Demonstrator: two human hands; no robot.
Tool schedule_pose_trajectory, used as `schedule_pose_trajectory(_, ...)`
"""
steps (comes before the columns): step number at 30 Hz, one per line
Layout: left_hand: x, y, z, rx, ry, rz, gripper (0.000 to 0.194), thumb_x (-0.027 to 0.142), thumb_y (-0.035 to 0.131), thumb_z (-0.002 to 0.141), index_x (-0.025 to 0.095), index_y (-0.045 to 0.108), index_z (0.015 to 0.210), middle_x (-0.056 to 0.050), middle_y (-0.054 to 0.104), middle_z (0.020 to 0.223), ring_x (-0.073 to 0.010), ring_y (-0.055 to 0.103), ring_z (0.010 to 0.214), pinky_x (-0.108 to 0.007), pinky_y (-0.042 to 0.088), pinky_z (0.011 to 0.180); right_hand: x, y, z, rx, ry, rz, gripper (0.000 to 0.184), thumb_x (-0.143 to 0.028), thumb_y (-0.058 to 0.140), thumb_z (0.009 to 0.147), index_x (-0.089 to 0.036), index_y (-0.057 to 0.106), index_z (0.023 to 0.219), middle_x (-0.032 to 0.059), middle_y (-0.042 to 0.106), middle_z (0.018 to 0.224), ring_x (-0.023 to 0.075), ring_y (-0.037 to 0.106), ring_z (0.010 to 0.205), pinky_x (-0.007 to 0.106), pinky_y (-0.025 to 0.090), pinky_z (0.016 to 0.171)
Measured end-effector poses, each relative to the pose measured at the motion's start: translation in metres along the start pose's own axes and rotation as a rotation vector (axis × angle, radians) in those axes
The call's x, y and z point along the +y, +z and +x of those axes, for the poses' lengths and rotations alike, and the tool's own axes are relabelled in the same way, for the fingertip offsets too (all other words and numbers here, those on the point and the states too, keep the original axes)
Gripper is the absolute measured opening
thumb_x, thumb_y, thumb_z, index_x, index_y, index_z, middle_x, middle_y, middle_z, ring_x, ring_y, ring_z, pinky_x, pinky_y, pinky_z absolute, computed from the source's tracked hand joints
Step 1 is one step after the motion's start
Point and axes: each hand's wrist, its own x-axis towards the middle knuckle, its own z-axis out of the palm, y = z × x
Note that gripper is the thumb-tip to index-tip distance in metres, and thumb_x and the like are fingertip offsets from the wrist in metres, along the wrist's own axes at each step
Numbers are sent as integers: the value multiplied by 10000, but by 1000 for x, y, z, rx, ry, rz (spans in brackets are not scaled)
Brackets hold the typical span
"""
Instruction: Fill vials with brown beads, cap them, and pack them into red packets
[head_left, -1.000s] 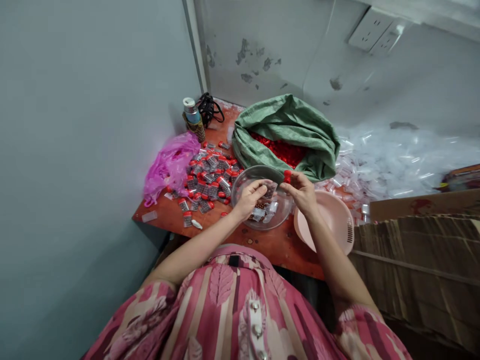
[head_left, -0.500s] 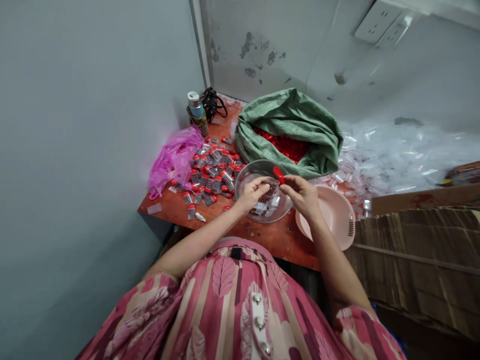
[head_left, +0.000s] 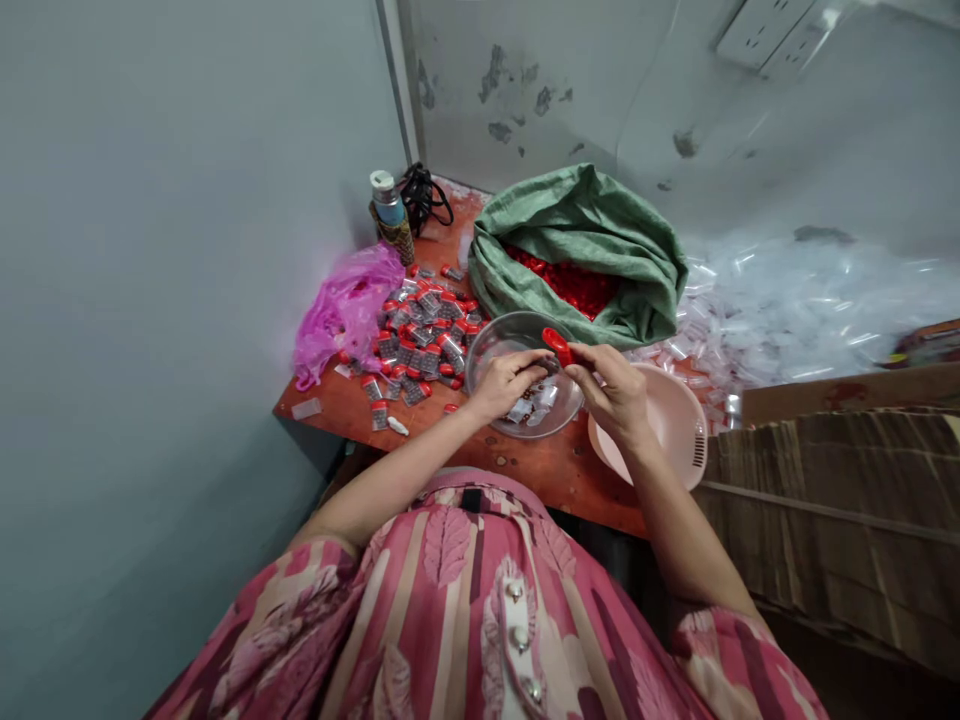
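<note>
My left hand (head_left: 508,385) is over a clear glass bowl (head_left: 499,345) and pinches a small clear tube (head_left: 550,366), mostly hidden by my fingers. My right hand (head_left: 611,392) holds a red cap (head_left: 556,346) between thumb and fingers, just next to that tube. The bowl holds several small clear packets with dark contents (head_left: 534,405). To its left lies a heap of red-capped tubes (head_left: 424,335) on the orange-brown table (head_left: 525,475). Behind the bowl, a green cloth sack (head_left: 499,270) holds loose red caps (head_left: 574,288).
A pink plastic bag (head_left: 345,315) lies left of the heap, with a bottle (head_left: 388,205) and black cable (head_left: 424,197) behind. A pink basin (head_left: 671,420) sits at the table's right. Clear tubes (head_left: 795,310) are piled beyond it, cardboard (head_left: 825,500) at right, walls behind and left.
My right hand has brought the red cap closer to my left hand and tilted it. The view has shifted slightly, and the table items sit a little higher in the picture.
</note>
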Motion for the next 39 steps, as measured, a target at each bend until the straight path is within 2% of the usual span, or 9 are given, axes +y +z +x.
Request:
schedule_pose_trajectory(10,-5,1,2,34,98,111,199,211,573,778,142,678,933,-46,709,870,-134,635,739,-233,472,698,0,9,-2,-63,-23,-51,179,-243,511,856,-195,588,1011,48,628,815,156,586,729,272,471,651)
schedule_pose_trajectory(15,-5,-2,2,-38,182,185,168,221,545,804,154,680,879,-44,696,824,-124,624,727,-212,445,682,-5,6,-7,-118,-93,-241,128,-212,485,859,-164,569,944,42,553,728,152,529,659,250,416,576)
schedule_pose_trajectory(21,-5,-8,4,-166,172,301,209,268,533,806,160,677,702,-33,664,709,-120,593,655,-213,403,628,10,8,-12,-236,-79,-82,108,-233,481,867,-182,561,920,35,542,730,148,536,668,247,436,601)
schedule_pose_trajectory(25,-6,-10,9,-221,-24,120,208,295,546,780,154,697,759,7,644,634,-112,565,599,-202,399,580,12,1,3,-314,-84,-53,312,-282,490,857,-212,510,1161,82,601,969,192,580,893,309,477,754)
schedule_pose_trajectory(28,-9,-10,10,-336,-51,42,201,286,563,758,145,705,779,3,663,678,-116,569,632,-203,412,608,5,-8,24,-481,-239,-109,596,-291,517,821,-215,298,1370,115,481,1282,250,435,1199,422,380,964)
schedule_pose_trajectory(30,-13,-10,9,-384,-54,6,194,279,579,740,146,710,792,-1,671,704,-126,575,654,-217,424,635,2,-12,35,-610,-368,-126,615,-247,507,815,-211,276,1384,107,454,1323,250,391,1244,441,337,1002)
schedule_pose_trajectory(32,-16,-10,6,-360,-109,-68,211,292,598,721,140,712,812,-5,669,702,-137,578,653,-236,435,646,2,-13,40,-661,-423,-154,541,-239,505,821,-208,356,1340,105,500,1268,244,454,1180,414,389,954)
schedule_pose_trajectory(35,-21,-10,3,-208,-234,-280,281,320,627,703,128,699,894,-26,682,773,-150,594,699,-259,449,693,9,-9,34,-547,-337,-233,459,-325,519,834,-177,450,1263,132,554,1132,238,548,1005,364,476,809)
schedule_pose_trajectory(39,-23,-5,0,47,-325,-581,329,331,670,676,146,670,948,-40,680,897,-147,597,790,-268,441,775,17,9,11,-405,-216,-250,600,-404,518,831,-147,336,1342,168,528,1141,262,532,1023,382,491,804)
